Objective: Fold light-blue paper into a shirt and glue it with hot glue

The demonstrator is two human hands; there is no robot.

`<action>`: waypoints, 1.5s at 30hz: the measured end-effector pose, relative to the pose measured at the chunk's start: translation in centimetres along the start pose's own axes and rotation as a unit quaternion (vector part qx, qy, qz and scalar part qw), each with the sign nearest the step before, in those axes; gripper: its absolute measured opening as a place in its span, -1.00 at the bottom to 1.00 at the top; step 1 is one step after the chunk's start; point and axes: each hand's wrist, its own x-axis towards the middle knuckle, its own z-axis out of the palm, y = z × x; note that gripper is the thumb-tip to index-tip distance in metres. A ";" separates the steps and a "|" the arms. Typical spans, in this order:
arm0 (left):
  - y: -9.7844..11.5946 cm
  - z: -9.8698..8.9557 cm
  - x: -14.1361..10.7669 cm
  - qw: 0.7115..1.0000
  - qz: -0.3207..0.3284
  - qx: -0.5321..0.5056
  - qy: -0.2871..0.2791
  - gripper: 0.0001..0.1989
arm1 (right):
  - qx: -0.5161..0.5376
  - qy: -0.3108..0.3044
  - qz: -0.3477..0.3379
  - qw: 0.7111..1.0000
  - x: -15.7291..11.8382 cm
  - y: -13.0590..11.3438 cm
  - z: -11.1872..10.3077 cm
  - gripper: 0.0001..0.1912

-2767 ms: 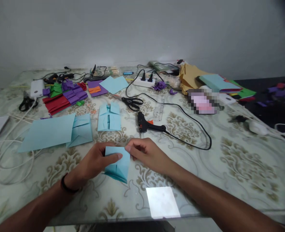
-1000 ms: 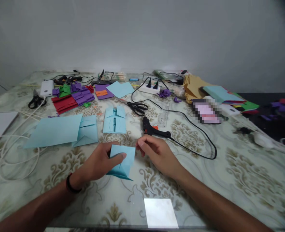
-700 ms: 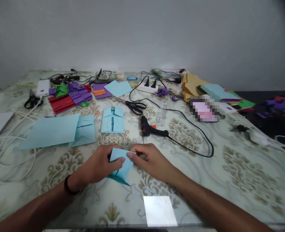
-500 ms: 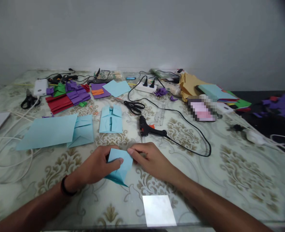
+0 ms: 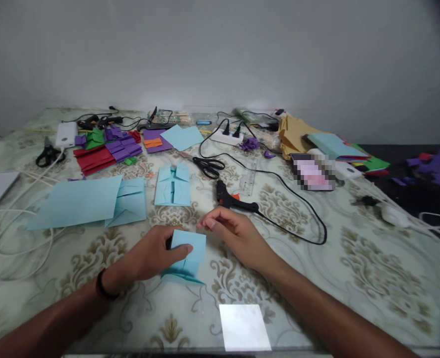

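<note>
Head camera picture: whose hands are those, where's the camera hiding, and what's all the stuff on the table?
There's no machine moving things here, just one person's two bare hands. The camera sits on that person's head and looks forward and down, so you see about what they see.

The left hand holds a folded light-blue paper, with its thumb pressed on top. The right hand is close to a far corner of it, fingers bent; I can't tell if they touch.

On the patterned table lie another folded blue piece, a black glue gun with a cord, and scissors with black handles. Farther back are a white power strip and, to the left, folded red paper.
</note>
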 end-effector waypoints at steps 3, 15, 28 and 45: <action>0.1 -0.1 0.0 1.000 0.016 0.007 0.017 -0.79 | 0.076 -0.051 0.008 0.996 0.1 -0.1 0.0 -0.74; -0.4 -0.2 0.3 0.995 0.024 -0.018 0.100 -0.78 | 0.004 -0.025 0.006 1.000 0.5 -0.3 -0.4 -0.76; -0.9 0.1 0.2 0.978 0.050 -0.129 0.154 -0.71 | -0.027 -0.023 0.012 0.999 0.6 -0.2 -0.3 -0.73; 0.5 -0.5 0.0 0.988 0.029 -0.106 0.108 -0.67 | -0.006 -0.095 0.073 0.993 0.0 -0.7 0.4 -0.58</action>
